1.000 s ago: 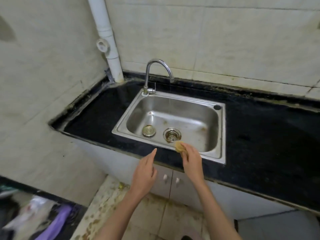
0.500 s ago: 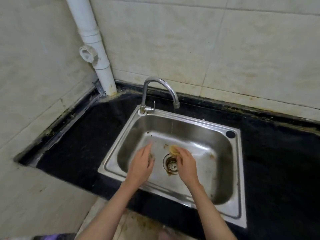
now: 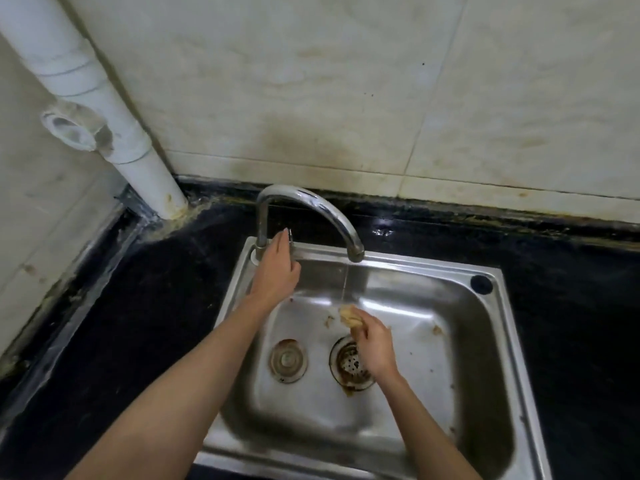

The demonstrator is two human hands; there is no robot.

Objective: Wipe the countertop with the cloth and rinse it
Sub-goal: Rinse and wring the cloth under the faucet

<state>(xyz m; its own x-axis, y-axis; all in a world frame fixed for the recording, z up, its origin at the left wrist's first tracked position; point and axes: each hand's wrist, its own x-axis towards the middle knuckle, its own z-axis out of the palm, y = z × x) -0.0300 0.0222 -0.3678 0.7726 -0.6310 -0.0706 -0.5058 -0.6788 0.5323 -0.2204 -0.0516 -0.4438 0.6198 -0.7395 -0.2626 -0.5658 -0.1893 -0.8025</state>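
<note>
The right hand [image 3: 375, 344] pinches a small wadded yellow cloth [image 3: 348, 315] low inside the steel sink [image 3: 485, 393], just under the thin thread of water falling from the faucet [image 3: 311, 211]; its fingers are curled tight round the wad, above and just beside the drain strainer [image 3: 349, 363]. The left hand [image 3: 277, 268] reaches to the tap handle [image 3: 290, 237] at the faucet's base; its fingers seem to lie fairly straight against the lever, though whether they pinch it I cannot tell, the hand hiding its own grip.

The trickle is weak, so the cloth may hardly wet; a hard turn of the handle could send water splashing off the basin onto the black countertop [image 3: 138, 306] that is meant to end up clean; a loosened pinch could drop the cloth onto the grimy strainer. A loose plug [image 3: 287, 360] lies just left of the drain.

Room is fair: the basin is broad around the right hand; the spout arches close above it, and the white pipe [image 3: 114, 133] and the corner wall crowd the left side.
</note>
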